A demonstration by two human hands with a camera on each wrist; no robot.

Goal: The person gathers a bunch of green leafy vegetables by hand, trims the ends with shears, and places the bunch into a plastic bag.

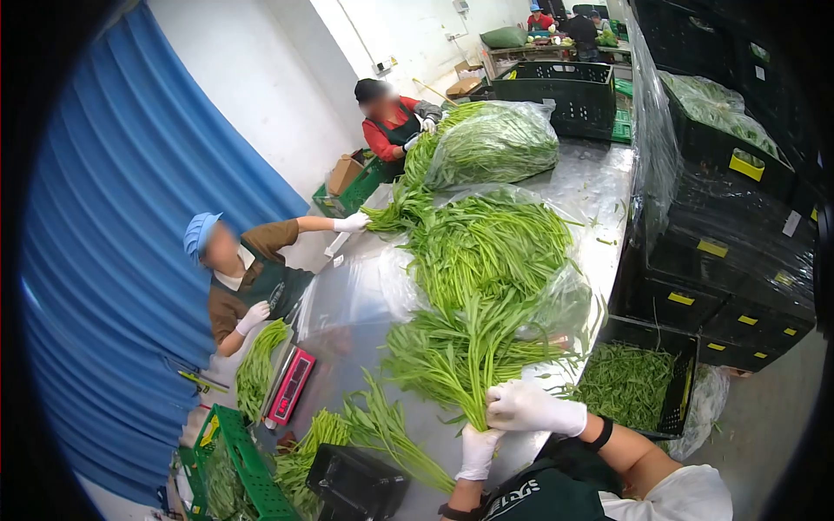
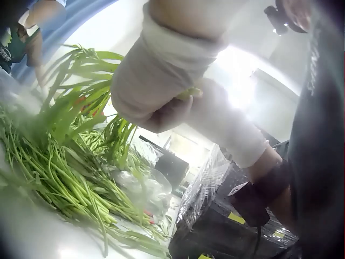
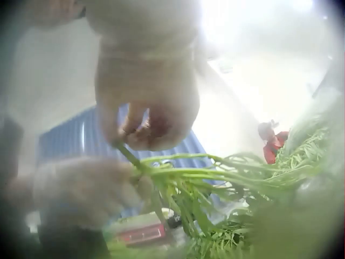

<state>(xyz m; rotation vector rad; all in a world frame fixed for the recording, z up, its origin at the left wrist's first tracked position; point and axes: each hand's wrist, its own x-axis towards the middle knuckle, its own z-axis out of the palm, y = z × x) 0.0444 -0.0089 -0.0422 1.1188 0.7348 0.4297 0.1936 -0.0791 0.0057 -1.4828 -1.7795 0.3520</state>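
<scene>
Long leafy green stems (image 1: pixel 472 369) stand in a bunch at the near end of a big heap of greens (image 1: pixel 486 252). My gloved left hand (image 1: pixel 479 451) grips the bunch low at its stem ends. Just above and beside it, my gloved right hand (image 1: pixel 534 408) holds the stems with curled fingers. In the right wrist view the right hand (image 3: pixel 148 102) pinches a stem end, and the left hand (image 3: pixel 86 189) is around the stems below it. The left wrist view has the left hand (image 2: pixel 156 75) over the leaves, its fingertips partly hidden.
The metal table (image 1: pixel 347 295) carries a pink scale (image 1: pixel 291 386), a black tray (image 1: pixel 356 482) and bagged greens (image 1: pixel 495 143). Two people stand along the far side. A green crate (image 1: pixel 252 469) is at lower left; stacked black crates (image 1: pixel 721 252) and one holding greens (image 1: pixel 630 382) stand right.
</scene>
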